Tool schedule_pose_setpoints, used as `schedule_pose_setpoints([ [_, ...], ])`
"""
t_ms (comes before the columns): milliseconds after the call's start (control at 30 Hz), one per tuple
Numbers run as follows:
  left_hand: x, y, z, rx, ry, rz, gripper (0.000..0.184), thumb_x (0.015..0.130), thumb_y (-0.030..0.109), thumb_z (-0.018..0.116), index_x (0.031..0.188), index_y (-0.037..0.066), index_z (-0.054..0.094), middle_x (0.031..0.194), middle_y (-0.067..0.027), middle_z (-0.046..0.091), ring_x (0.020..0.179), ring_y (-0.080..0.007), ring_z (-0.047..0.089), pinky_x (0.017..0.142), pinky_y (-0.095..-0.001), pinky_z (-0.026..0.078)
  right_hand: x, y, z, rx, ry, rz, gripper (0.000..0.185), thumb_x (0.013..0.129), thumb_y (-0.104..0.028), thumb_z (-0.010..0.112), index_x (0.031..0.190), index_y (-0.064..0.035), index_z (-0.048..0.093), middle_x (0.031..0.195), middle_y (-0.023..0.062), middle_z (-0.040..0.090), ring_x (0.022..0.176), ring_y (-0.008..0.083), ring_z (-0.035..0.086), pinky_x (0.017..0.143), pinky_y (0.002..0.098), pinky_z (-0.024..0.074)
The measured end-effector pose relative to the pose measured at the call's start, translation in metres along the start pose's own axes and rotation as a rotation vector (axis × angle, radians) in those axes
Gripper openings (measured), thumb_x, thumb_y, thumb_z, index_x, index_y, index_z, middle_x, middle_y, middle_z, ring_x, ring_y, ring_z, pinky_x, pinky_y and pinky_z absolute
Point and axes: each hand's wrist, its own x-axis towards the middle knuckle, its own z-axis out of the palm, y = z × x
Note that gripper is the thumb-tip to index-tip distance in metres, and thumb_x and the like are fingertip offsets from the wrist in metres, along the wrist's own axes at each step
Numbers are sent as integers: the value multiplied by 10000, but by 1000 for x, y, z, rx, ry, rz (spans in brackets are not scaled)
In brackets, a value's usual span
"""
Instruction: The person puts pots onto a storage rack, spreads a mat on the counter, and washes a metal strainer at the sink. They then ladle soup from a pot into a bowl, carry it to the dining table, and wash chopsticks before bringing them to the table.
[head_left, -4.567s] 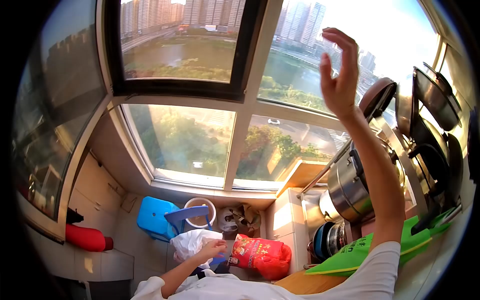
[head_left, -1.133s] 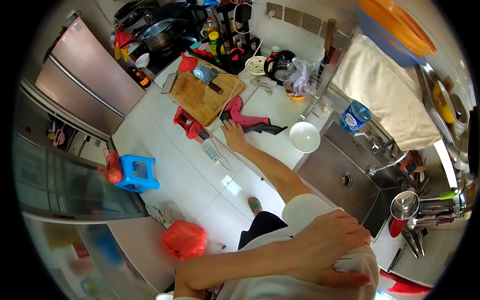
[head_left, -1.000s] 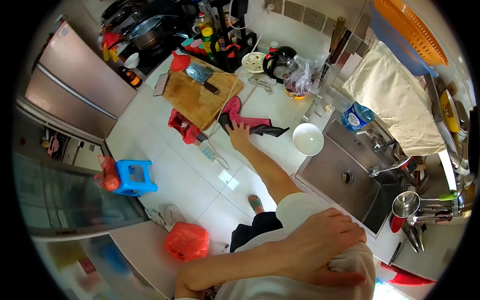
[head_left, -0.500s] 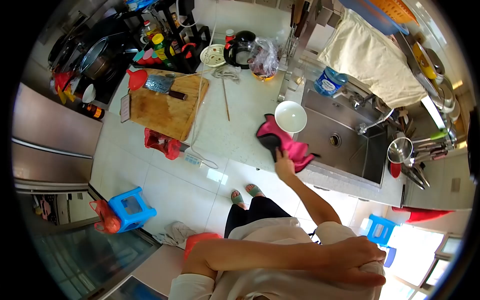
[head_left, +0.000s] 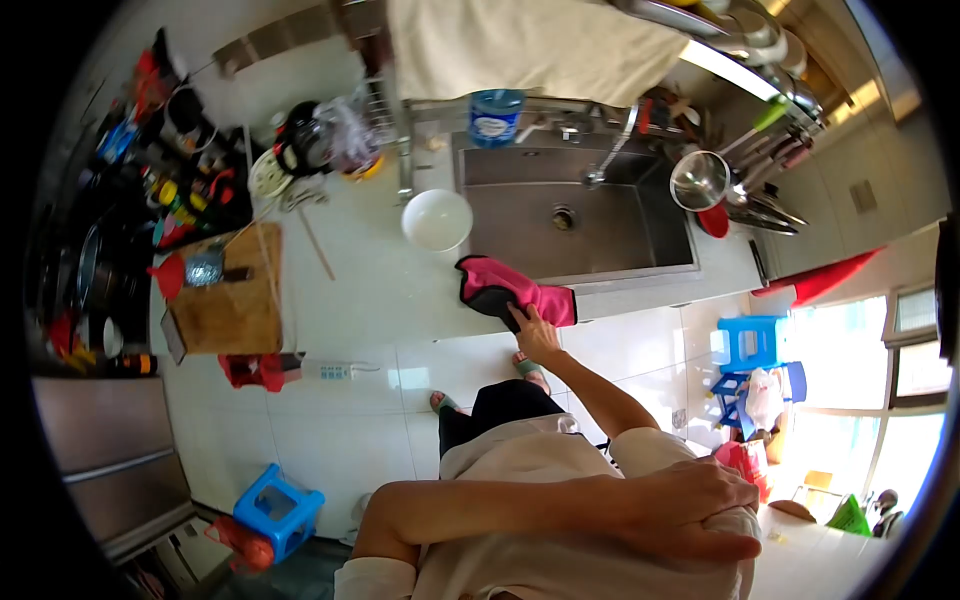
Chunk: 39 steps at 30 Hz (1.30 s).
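A pink cloth with black edging and a black patch (head_left: pixel 548 300) lies partly bunched on the counter's front edge, below the sink. My right hand (head_left: pixel 535 335) is on its front edge, fingers closed on the black part. Just behind the cloth stands a white bowl (head_left: pixel 437 220), upright beside the sink's left rim. My left arm crosses my chest, and my left hand (head_left: pixel 690 508) is closed over the light shirt (head_left: pixel 735 535) at my right shoulder, with fabric bunched between thumb and fingers.
The steel sink (head_left: pixel 565 190) holds no dishes. A blue-labelled bottle (head_left: pixel 495 118) stands behind it. Left on the counter (head_left: pixel 370 290) are a thin stick, a glass pot (head_left: pixel 305 140) and a cutting board (head_left: pixel 245 315) with a cleaver. Blue stools (head_left: pixel 280 512) stand on the floor.
The view has gone from windows to the counter and turned rightward. My right hand has carried the pink cloth from beside the cutting board to below the sink. My left hand stays on my shoulder.
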Motion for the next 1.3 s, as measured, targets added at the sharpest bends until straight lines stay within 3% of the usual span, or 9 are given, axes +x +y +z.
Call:
schedule_pose_setpoints([
  [233,111,-60,-6,-100,-40,-122,649,888,571,405,876,-54,582,846,-228,617,825,-341,601,811,-420,439,-32,192,-88,-171,254,101,636,715,-50,588,1313,-248,500,950,163,502,746,361,600,610,462,496],
  [433,243,-169,-18,-105,-220,-85,646,894,575,405,884,-44,589,861,-218,614,864,-338,594,849,-415,427,-70,392,-172,-313,295,293,567,800,-17,482,1274,-323,538,1167,172,511,956,338,592,635,437,508],
  [567,313,-223,-4,-90,-158,-96,648,887,592,407,888,-29,594,873,-210,606,924,-340,571,906,-435,385,-84,493,-231,-358,191,292,445,881,-176,403,1278,-322,540,1198,165,489,1001,323,565,741,436,485],
  [667,356,-252,-16,-32,-261,-88,644,881,598,414,890,-19,597,894,-209,605,961,-346,556,931,-458,355,-71,549,-258,-244,207,416,337,921,-254,456,1237,-327,547,1131,167,514,1001,332,554,800,461,423],
  [700,366,-260,-19,-18,-282,-90,645,878,600,416,891,-18,599,898,-208,606,965,-348,555,937,-463,351,-60,566,-264,-77,315,656,279,940,-309,447,1188,-286,573,1127,155,523,995,333,557,833,471,411],
  [800,392,-278,-23,1,-276,-112,653,872,607,424,897,-20,606,903,-206,614,961,-348,560,956,-474,343,-53,616,-293,-265,285,801,289,913,-325,461,1159,-257,597,1294,108,454,1178,317,456,947,510,377],
  [900,414,-282,-30,-13,-228,-179,663,867,610,432,905,-27,614,901,-203,622,953,-341,569,978,-482,335,-50,649,-310,-352,233,823,350,899,-176,430,1203,-270,576,1356,101,385,1273,323,348,962,520,373],
  [1133,431,-295,-33,10,-222,-229,646,875,588,443,921,-32,616,903,-214,631,968,-342,578,967,-488,350,-39,655,-307,-251,318,893,342,891,-169,410,1183,-236,574,1255,119,429,1192,369,384,913,497,398],
  [1300,426,-291,-19,8,-224,-308,632,883,569,442,919,-41,604,861,-237,622,926,-361,591,901,-457,404,-59,597,-234,-269,640,412,399,813,-104,449,1153,-210,629,1103,160,518,1020,423,488,822,497,469],
])
